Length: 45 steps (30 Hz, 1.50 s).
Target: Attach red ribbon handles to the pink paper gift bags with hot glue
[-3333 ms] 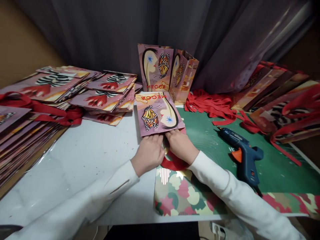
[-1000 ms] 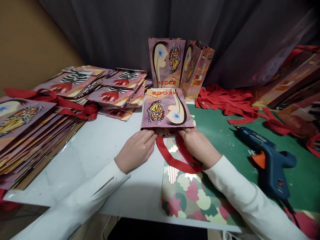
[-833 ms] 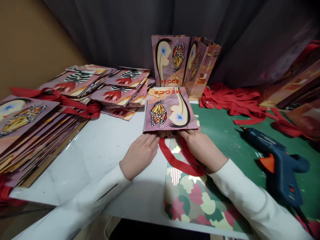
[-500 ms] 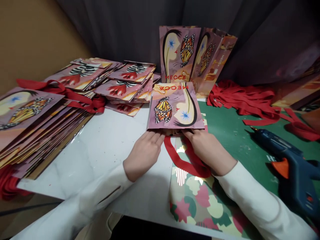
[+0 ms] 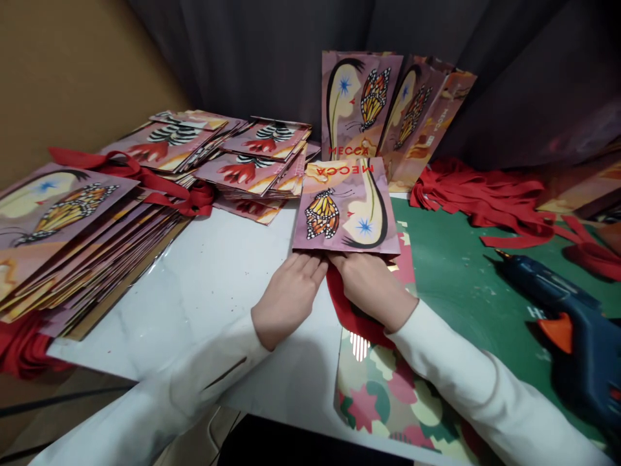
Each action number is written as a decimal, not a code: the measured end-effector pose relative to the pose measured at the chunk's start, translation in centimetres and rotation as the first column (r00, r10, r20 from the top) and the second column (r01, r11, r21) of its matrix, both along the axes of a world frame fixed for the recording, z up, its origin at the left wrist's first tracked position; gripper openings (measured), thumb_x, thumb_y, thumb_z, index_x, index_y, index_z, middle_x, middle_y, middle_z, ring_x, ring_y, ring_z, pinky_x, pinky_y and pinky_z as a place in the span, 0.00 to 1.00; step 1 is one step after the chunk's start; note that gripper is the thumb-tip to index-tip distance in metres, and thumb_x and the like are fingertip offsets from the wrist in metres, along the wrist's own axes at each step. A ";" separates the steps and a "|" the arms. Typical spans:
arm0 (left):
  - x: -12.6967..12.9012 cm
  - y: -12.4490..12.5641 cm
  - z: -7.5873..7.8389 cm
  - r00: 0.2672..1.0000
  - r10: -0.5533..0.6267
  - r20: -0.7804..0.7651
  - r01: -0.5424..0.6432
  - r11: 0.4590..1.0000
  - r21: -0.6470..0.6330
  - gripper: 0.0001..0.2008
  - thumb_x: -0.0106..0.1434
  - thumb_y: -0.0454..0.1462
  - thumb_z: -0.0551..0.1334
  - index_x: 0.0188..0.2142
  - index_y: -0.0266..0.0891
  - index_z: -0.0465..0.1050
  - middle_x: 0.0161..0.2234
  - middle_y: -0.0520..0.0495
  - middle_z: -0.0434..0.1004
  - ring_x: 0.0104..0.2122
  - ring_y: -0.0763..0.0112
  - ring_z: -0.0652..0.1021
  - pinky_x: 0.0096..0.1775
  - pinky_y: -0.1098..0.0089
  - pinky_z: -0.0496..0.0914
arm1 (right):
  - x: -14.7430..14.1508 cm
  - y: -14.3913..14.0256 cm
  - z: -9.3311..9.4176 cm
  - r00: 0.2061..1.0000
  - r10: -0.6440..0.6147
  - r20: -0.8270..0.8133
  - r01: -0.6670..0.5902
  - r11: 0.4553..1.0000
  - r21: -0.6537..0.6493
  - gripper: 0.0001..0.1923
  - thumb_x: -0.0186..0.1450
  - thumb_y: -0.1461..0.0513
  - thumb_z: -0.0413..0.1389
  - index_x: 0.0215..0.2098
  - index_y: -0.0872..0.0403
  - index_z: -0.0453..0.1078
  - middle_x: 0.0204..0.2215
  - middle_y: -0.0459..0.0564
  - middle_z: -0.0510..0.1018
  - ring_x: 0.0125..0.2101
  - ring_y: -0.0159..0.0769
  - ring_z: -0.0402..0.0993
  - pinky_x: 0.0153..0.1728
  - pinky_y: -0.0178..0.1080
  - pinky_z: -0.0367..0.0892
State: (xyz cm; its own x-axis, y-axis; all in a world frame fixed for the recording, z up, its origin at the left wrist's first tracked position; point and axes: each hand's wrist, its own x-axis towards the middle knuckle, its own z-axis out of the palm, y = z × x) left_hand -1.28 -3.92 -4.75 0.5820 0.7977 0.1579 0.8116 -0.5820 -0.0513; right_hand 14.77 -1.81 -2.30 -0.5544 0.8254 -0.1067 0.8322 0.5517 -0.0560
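Red ribbon handle, spread as an open loop a moment ago, is now being gathered and covered under the right hand; its fingers are lying flat and close together at the open edge of the flat paper bag, probably pressing the handle end inside. The left hand is being kept flat beside it, fingers extended, holding nothing. Farther off, standing bags are seen.
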 end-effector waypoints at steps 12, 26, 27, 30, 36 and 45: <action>-0.2 0.3 0.6 0.998 0.030 0.053 -0.027 0.998 -0.053 0.23 0.64 0.27 0.52 0.58 0.33 0.66 0.55 0.36 0.70 0.56 0.54 0.68 0.57 0.54 0.65 | 0.8 0.9 -0.3 0.995 0.007 -0.099 -0.007 1.000 -0.003 0.30 0.63 0.73 0.44 0.62 0.56 0.62 0.54 0.62 0.74 0.50 0.46 0.74 0.46 0.43 0.69; -1.0 1.1 0.5 0.996 -0.075 -0.043 0.083 0.967 0.242 0.14 0.65 0.31 0.55 0.49 0.33 0.71 0.45 0.40 0.76 0.49 0.58 0.73 0.54 0.60 0.64 | 4.7 0.4 -0.1 0.941 0.100 -0.324 -0.103 0.995 0.009 0.28 0.65 0.73 0.44 0.62 0.54 0.62 0.57 0.58 0.72 0.54 0.39 0.70 0.53 0.42 0.66; -1.1 1.3 0.8 0.995 -0.083 -0.057 0.097 0.950 0.298 0.12 0.66 0.32 0.55 0.46 0.33 0.72 0.42 0.41 0.76 0.46 0.59 0.74 0.52 0.60 0.65 | 5.5 0.2 0.4 0.933 0.133 -0.335 -0.121 0.991 0.056 0.28 0.64 0.73 0.44 0.61 0.54 0.62 0.57 0.57 0.71 0.54 0.39 0.70 0.53 0.42 0.67; -1.5 2.2 1.7 0.982 -0.180 -0.055 0.184 0.860 0.476 0.09 0.67 0.31 0.54 0.39 0.35 0.74 0.32 0.45 0.76 0.35 0.65 0.74 0.46 0.63 0.68 | 7.5 -0.3 2.0 0.955 0.186 -0.229 -0.138 0.968 0.212 0.27 0.64 0.72 0.46 0.61 0.56 0.62 0.55 0.58 0.71 0.54 0.41 0.68 0.53 0.44 0.67; -2.1 3.8 2.9 0.903 -0.425 0.061 0.297 0.722 0.624 0.11 0.67 0.30 0.55 0.42 0.41 0.75 0.26 0.53 0.75 0.31 0.72 0.73 0.51 0.65 0.69 | 9.4 -0.4 2.0 0.979 0.191 0.076 -0.205 0.885 0.418 0.24 0.68 0.68 0.46 0.62 0.64 0.60 0.52 0.63 0.72 0.53 0.48 0.65 0.56 0.50 0.61; -2.0 4.3 4.1 0.917 -0.399 -0.007 0.315 0.712 0.627 0.09 0.65 0.32 0.56 0.40 0.39 0.75 0.29 0.50 0.77 0.31 0.71 0.74 0.53 0.63 0.69 | 9.4 -0.7 0.4 0.980 0.198 0.023 -0.168 0.761 0.626 0.19 0.71 0.67 0.43 0.54 0.59 0.71 0.42 0.55 0.79 0.45 0.38 0.70 0.58 0.45 0.57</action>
